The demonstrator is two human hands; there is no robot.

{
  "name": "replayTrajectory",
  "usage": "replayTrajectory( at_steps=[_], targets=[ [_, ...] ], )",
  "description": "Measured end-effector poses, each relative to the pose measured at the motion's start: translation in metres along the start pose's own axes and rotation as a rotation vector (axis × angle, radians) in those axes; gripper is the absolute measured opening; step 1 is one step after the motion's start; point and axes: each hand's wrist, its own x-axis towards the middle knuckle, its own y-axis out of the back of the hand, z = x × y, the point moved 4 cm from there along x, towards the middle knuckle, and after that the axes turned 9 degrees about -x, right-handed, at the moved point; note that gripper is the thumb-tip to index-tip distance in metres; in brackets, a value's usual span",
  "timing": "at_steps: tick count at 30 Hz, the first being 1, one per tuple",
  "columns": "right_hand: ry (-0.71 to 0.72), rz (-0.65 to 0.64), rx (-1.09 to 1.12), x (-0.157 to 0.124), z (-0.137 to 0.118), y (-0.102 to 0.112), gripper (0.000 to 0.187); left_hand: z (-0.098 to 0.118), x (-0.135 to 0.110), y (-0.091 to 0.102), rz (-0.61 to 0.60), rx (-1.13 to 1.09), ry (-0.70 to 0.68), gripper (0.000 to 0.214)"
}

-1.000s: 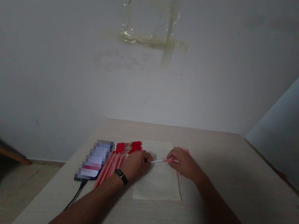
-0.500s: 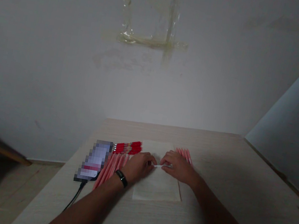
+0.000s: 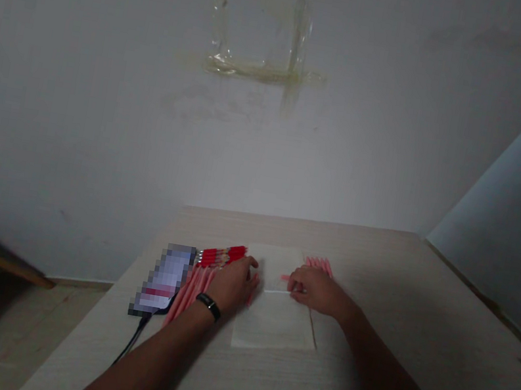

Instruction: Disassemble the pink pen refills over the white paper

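My left hand (image 3: 233, 282), wearing a dark wristband, is beside the sheet's left side with its fingers curled. A small pink piece (image 3: 252, 295) shows at its fingertips. My right hand (image 3: 317, 290) is closed over the sheet, pinching a thin white stick (image 3: 277, 291) that points left. A short pink tip (image 3: 285, 278) also pokes out at its fingers, and I cannot tell whether it is gripped. Under both hands lies a pale translucent sheet (image 3: 268, 329). Long pink tubes (image 3: 183, 298) lie in a row left of my left hand.
Several red pens (image 3: 220, 255) lie behind my left hand. More pink tubes (image 3: 319, 263) sit behind my right hand. At the left, a phone (image 3: 163, 280) has a black cable (image 3: 130, 343). A wall with peeling tape (image 3: 255, 73) stands behind the table (image 3: 379, 261).
My left hand has let go of the white stick and moved left. The stick stays with my right hand, which shifted slightly right. Pink pieces now show by both hands' fingers.
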Motion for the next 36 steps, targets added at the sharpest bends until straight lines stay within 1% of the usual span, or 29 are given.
replayTrajectory(
  at_steps=[7, 12, 16, 22, 26, 30, 33, 36],
  targets=[
    [0.031, -0.010, 0.046, 0.0000, 0.0036, -0.0040, 0.008, 0.0014, -0.0019, -0.0012, -0.046, 0.065, 0.026, 0.035],
    [0.018, -0.018, 0.034, 0.0001, 0.0048, -0.0049, 0.007, 0.0012, -0.0027, -0.0020, -0.091, 0.090, 0.030, 0.037],
    [0.021, 0.003, 0.027, 0.0006, 0.0012, -0.0024, 0.007, -0.0016, -0.0022, -0.0040, -0.076, 0.064, 0.016, 0.036],
    [-0.067, 0.043, -0.046, 0.0020, 0.0023, 0.0031, 0.007, -0.0039, -0.0021, -0.0057, -0.069, 0.062, -0.001, 0.036],
    [-0.078, 0.056, -0.045, 0.0017, 0.0043, 0.0046, 0.006, -0.0010, -0.0033, -0.0041, -0.091, 0.061, 0.008, 0.038],
    [-0.054, 0.034, -0.027, 0.0009, 0.0054, 0.0010, 0.009, 0.0026, -0.0042, -0.0025, -0.122, 0.047, 0.025, 0.039],
    [-0.021, 0.024, -0.007, 0.0010, 0.0063, -0.0017, 0.012, 0.0047, -0.0045, -0.0012, -0.120, 0.051, 0.030, 0.040],
    [-0.019, 0.028, 0.003, 0.0013, 0.0075, -0.0019, 0.012, 0.0051, -0.0047, -0.0010, -0.123, 0.057, 0.034, 0.041]
  ],
)
